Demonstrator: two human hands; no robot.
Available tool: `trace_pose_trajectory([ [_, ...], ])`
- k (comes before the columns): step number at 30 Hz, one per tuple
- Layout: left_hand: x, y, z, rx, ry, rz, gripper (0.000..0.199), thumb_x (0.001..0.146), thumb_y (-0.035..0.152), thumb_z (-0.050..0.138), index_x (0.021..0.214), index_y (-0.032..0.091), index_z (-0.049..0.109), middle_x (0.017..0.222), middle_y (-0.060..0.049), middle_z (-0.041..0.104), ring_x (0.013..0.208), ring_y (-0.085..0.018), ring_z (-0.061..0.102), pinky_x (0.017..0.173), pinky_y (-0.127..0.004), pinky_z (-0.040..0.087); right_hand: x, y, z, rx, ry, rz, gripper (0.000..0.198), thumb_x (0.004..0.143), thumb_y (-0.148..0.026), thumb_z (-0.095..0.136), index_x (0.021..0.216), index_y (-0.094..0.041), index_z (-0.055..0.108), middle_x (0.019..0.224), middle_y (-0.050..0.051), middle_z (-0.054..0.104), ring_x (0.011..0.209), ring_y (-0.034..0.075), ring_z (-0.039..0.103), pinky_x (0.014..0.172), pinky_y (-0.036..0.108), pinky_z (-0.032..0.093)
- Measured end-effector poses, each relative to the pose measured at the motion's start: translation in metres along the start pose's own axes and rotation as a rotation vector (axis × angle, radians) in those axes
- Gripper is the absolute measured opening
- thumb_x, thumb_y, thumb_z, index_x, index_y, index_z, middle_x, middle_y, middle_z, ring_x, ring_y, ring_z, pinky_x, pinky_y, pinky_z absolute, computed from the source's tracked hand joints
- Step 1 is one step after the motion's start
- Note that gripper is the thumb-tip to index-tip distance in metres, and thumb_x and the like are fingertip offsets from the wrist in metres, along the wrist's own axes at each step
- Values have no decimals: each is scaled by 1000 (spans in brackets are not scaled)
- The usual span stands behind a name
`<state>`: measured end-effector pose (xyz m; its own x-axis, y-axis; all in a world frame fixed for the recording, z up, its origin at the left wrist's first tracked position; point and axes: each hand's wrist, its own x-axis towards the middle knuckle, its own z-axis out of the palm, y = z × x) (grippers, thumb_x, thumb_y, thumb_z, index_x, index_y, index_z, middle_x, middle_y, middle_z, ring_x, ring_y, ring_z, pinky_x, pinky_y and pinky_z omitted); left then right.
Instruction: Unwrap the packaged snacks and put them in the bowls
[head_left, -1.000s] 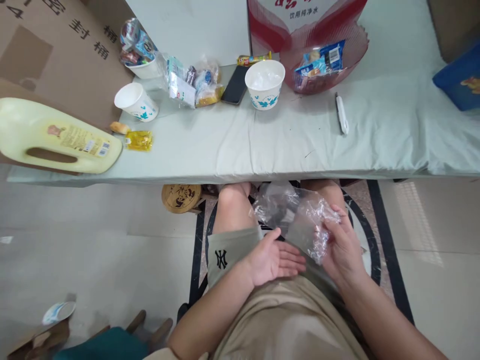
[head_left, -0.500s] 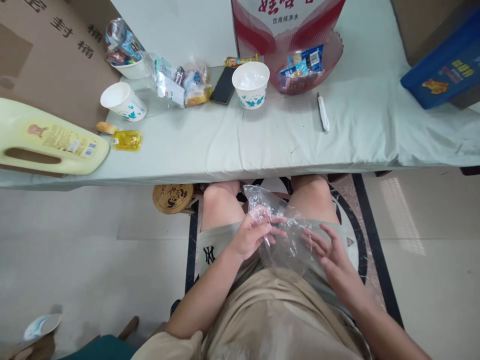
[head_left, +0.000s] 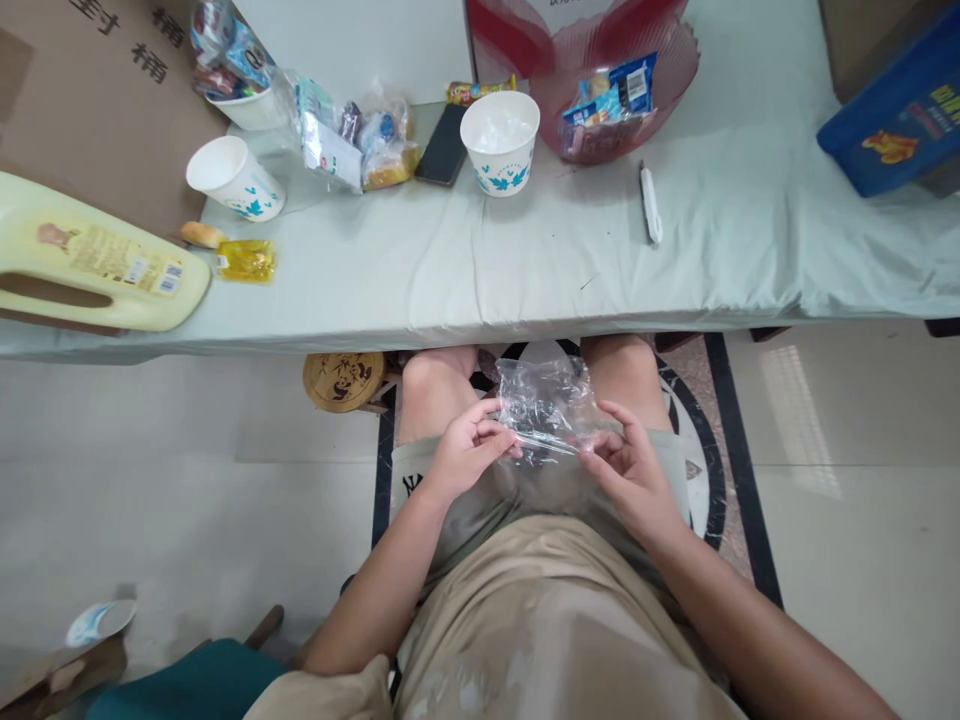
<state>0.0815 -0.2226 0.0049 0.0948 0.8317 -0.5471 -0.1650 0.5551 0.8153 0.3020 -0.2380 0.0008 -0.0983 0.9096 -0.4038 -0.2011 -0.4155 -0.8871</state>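
Observation:
A clear plastic bag [head_left: 547, 395] stretches between my two hands above my lap, its far end spread past the fingers and a tight fold running across it. My left hand [head_left: 474, 447] pinches the left end of that fold between thumb and fingers. On the other side, my right hand [head_left: 622, 458] grips the right end, its index finger raised a little. A paper cup [head_left: 500, 165] with blue leaf prints stands on the table in front of me, crumpled clear plastic inside it. Right of the cup lies a white utility knife [head_left: 650, 205].
The cloth-covered table [head_left: 495, 270] edge runs just beyond my knees. On it are a pink bowl [head_left: 630, 140] of snacks, a phone [head_left: 442, 145], wrapped snacks [head_left: 386, 150], a second paper cup [head_left: 236, 180] and a yellow jug [head_left: 97, 260]. A wooden stool [head_left: 343, 381] stands below.
The bag was loose with my right hand's fingers spread beside it. Both hands now hold it, pulled into a taut fold. The view has shifted slightly down.

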Motion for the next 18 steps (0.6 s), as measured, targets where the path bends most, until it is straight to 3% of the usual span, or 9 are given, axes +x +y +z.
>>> trace_pose_trajectory([
  [3,-1,-5,0,43,37,120,69,76,44,81,132,21,48,76,0,73,71,-17,71,74,-29,56,-1,1,-2,27,15,-2,56,79,-32,78,126,-31,49,79,-7,53,67,10,56,70,26,55],
  [5,-2,-4,-2,174,-26,195,75,75,37,81,140,24,46,86,-2,74,81,-18,71,81,-31,56,-2,1,0,29,41,3,54,78,-31,79,123,-31,50,82,-7,50,63,9,52,62,23,53],
  [8,-3,2,-4,509,-140,277,52,76,29,80,126,26,66,104,-6,73,91,-19,68,89,-32,53,-2,0,2,15,81,1,53,76,-33,80,120,-30,51,87,-5,50,65,9,52,58,22,53],
  [10,-3,5,-4,657,-120,320,29,84,30,71,113,25,74,102,-7,71,87,-18,65,88,-33,52,-1,-2,3,1,128,-8,52,75,-34,80,118,-29,52,88,-4,50,67,9,53,59,23,54],
  [12,-3,5,-5,722,-53,364,28,86,33,67,111,26,77,99,-7,66,87,-19,62,88,-34,52,1,-3,3,-6,169,-16,50,74,-35,81,115,-28,53,88,-4,50,67,9,53,61,23,54],
  [15,-3,1,-5,814,46,436,41,72,36,81,112,28,78,120,-10,57,117,-27,57,107,-43,47,1,-6,5,36,175,-4,48,74,-36,81,112,-28,53,87,-5,49,67,9,54,61,23,53],
  [18,-2,-1,-5,791,83,517,27,71,25,78,98,28,81,145,-10,48,146,-34,35,124,-51,27,1,-6,9,96,145,32,48,74,-38,81,111,-29,53,88,-5,49,64,8,54,59,22,51],
])
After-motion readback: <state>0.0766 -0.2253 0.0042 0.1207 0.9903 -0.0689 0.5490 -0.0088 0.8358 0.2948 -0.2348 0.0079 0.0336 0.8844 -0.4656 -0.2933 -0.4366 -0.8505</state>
